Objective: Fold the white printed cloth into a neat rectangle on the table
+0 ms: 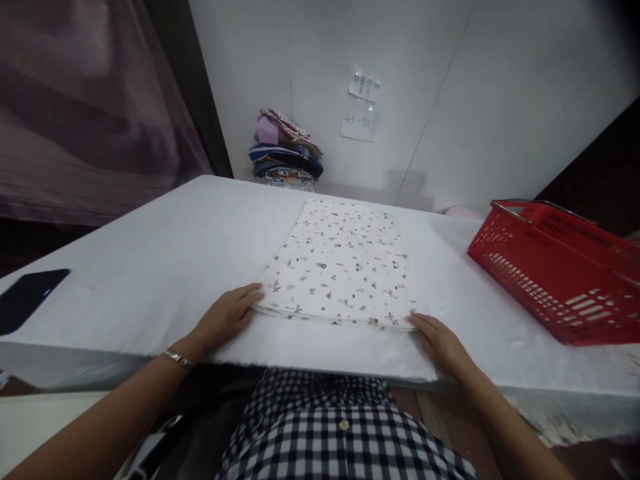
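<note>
A folded white cloth (345,267) with small printed plants and rainbows lies flat on the white-covered table, its layered edge towards me. My left hand (231,319) is at the near left corner, its fingers closed on the cloth's edge. At the near right corner, my right hand (443,343) has its fingertips closed on the edge in the same way. The undersides of both grips are hidden.
A red plastic basket (555,267) with metal handles stands on the table (165,267) to the right. A dark phone-like slab (33,299) lies at the left. Beyond the far edge is a stack of folded fabrics (287,150) against the wall.
</note>
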A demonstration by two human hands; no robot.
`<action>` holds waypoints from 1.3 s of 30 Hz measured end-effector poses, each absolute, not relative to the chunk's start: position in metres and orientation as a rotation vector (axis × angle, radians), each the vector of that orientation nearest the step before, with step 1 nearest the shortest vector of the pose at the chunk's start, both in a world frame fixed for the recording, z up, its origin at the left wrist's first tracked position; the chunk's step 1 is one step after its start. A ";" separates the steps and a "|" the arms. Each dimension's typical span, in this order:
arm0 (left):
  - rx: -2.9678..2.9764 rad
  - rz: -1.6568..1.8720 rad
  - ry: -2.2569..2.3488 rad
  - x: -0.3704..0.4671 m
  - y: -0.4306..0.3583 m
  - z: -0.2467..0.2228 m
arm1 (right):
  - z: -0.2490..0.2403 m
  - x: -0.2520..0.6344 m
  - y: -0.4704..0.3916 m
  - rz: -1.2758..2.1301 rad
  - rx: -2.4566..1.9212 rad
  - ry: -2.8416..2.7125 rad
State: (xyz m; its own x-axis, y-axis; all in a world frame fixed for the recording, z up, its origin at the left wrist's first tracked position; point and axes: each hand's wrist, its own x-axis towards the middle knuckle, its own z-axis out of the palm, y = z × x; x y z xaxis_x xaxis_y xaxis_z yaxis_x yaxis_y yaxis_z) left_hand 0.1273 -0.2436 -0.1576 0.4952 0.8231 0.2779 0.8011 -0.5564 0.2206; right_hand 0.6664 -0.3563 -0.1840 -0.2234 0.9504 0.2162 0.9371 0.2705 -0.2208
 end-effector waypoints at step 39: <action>1.090 1.037 1.650 0.157 -0.233 -0.138 | -0.124 0.554 -0.310 0.610 -1.312 -2.316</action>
